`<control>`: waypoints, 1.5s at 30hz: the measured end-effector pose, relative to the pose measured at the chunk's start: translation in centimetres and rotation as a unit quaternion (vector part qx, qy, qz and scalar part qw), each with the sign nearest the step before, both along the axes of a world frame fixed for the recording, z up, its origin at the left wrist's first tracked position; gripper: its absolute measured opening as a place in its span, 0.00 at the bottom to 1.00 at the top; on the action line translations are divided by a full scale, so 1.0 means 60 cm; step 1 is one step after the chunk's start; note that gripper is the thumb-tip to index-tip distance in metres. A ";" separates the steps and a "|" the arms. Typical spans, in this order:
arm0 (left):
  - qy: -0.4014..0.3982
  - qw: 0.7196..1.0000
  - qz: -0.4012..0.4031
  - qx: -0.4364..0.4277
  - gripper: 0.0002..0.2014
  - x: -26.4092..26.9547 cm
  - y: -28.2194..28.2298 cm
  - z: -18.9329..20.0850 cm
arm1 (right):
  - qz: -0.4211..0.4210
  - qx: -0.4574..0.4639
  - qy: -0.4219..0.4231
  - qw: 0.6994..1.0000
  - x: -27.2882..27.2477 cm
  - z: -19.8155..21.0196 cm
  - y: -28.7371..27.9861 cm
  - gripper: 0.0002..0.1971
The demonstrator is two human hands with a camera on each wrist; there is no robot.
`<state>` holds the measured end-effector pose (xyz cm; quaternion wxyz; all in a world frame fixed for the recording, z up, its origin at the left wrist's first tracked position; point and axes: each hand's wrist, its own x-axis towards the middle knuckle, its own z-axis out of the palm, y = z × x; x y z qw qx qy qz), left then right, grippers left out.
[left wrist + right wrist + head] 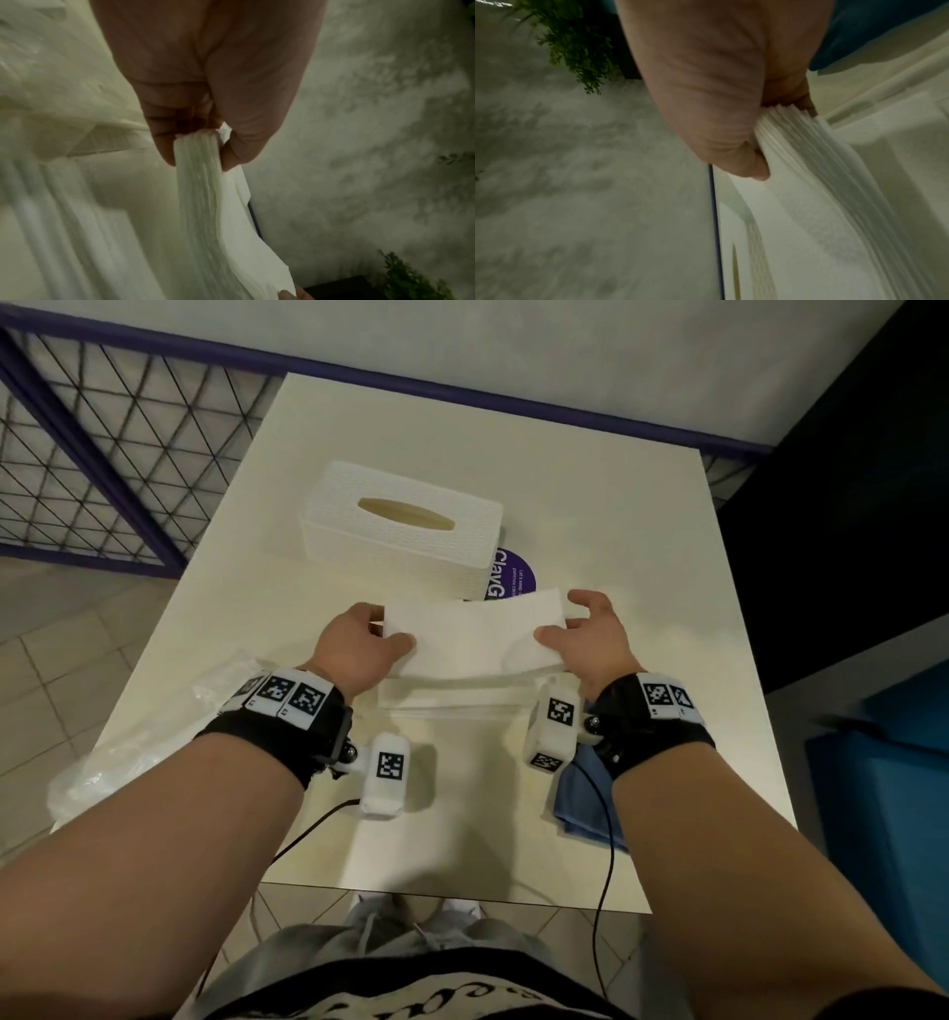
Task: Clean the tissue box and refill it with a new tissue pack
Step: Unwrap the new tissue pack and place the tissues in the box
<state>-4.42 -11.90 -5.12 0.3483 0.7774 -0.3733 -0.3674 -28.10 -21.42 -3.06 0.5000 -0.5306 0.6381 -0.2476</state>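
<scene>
A stack of white tissues hangs just above the cream table, sagging a little in the middle. My left hand pinches its left end between thumb and fingers, and the wrist view shows the stack squeezed there. My right hand grips the right end, thumb on top of the stack. Behind them the white woven tissue box stands upright, its oval slot showing nothing inside. A flat white piece lies on the table under the stack.
Crumpled clear plastic wrap lies at the table's left edge. A folded blue cloth sits under my right wrist. A purple round sticker peeks out beside the box. A wire fence stands to the left.
</scene>
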 end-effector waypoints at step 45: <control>-0.332 0.898 -0.142 0.253 0.73 0.183 0.326 -0.044 | 0.517 0.039 0.298 0.801 0.412 0.008 0.167 0.16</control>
